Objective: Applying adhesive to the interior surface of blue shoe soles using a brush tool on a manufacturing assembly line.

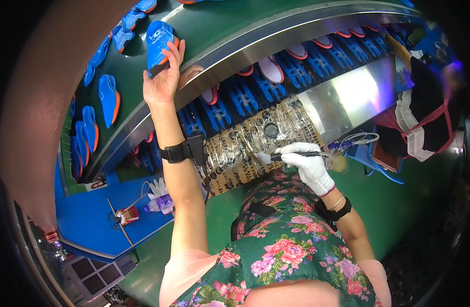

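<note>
My left fingers (174, 51) are spread open and laid on the edge of a blue rubber shoe sole with an orange rim (158, 43), touching it but not yet closed around it. The left hand (163, 82) is bare; the sole lies flat on the green conveyor belt (209, 25), just beyond my fingertips, with more blue soles (108, 100) trailing off to the left of them. To do this well, I judge I should curl thumb and fingers under the rim for a firm pinch before lifting. My right hand (309, 163), in a white glove, is closed on a slim dark-handled brush tool (296, 155), held near my apron. Between my two hands run a curved steel rail (276, 33) and a row of blue plastic racks (245, 94). Another person (424, 112) stands well beyond my right fingers. The room is dim.
</note>
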A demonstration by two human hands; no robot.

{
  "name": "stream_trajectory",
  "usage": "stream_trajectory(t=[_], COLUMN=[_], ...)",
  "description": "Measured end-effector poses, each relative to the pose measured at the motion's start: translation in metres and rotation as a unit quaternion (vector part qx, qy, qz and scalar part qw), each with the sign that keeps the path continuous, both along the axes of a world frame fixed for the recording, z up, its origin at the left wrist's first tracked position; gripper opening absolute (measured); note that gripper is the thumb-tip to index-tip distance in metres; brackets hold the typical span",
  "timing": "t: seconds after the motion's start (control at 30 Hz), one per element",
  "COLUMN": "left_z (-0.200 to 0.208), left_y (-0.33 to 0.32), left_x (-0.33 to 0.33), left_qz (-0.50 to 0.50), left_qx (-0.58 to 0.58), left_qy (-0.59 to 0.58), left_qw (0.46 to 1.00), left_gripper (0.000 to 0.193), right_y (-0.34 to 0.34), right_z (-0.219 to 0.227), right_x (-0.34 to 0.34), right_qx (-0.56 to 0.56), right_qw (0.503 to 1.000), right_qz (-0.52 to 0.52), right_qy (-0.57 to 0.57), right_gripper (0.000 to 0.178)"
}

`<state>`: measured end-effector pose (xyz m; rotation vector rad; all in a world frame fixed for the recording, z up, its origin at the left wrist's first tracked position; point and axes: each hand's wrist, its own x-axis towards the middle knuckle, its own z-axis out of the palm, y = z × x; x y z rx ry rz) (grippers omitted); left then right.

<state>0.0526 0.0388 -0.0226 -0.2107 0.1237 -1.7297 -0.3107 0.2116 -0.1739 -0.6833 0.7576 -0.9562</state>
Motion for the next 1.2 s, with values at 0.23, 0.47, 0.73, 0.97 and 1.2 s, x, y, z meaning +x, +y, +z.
stream_trajectory(t=[0.23, 0.47, 0.73, 0.97, 1.2], left_z=[0.011, 0.004, 0.002, 0.03, 0.039], left_y=[0.015, 0.006, -0.107, -0.184, -0.115], left_x=[-0.043, -0.118, -0.169, -0.083, -0.093], left_qz=[0.139, 0.268, 0.319, 0.257, 0.22], left_qx=[0.012, -0.012, -0.015, -0.07, -0.034], left_qy=[-0.046, -0.703, -0.929, -0.964, -0.886], left_qw=[0.989, 0.659, 0.189, 0.025, 0.406], left_gripper=[0.104, 0.071, 0.096, 0.086, 0.035], right_y=[-0.008, -0.014, -0.022, -0.021, -0.03], right_z=[-0.003, -0.01, -0.002, -0.006, -0.012], right_x=[-0.001, -0.004, -0.021, -0.026, -0.039], right_qx=[-0.042, -0.039, -0.047, -0.034, -0.022], right_qw=[0.999, 0.999, 0.998, 0.998, 0.998], right_qz=[0.007, -0.016, -0.049, -0.044, -0.064], right_qy=[0.024, -0.002, 0.015, 0.042, 0.018], right_gripper=[0.018, 0.018, 0.018, 0.018, 0.019])
